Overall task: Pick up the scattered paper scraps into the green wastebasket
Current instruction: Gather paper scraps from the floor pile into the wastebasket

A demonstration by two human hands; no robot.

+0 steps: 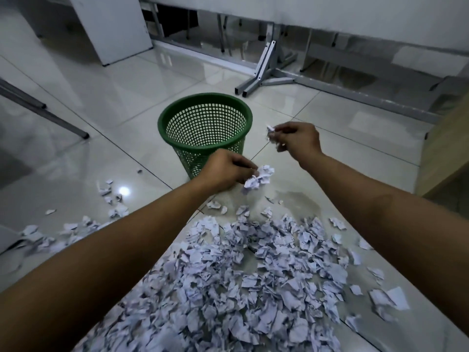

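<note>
A green mesh wastebasket [177,107] stands upright on the tiled floor ahead of me. My left hand [223,171] grips a crumpled bunch of white paper scraps [260,177] just in front of the basket's base. Held higher, to the right of the basket's rim, my right hand [297,141] pinches a small wad of scraps [271,134]. A large pile of torn paper scraps [253,275] covers the floor below my arms.
More loose scraps [111,196] lie to the left. A metal table leg and foot [264,72] stand behind the basket. A white panel [114,26] leans at the back left, and a wooden cabinet edge [444,153] is at the right.
</note>
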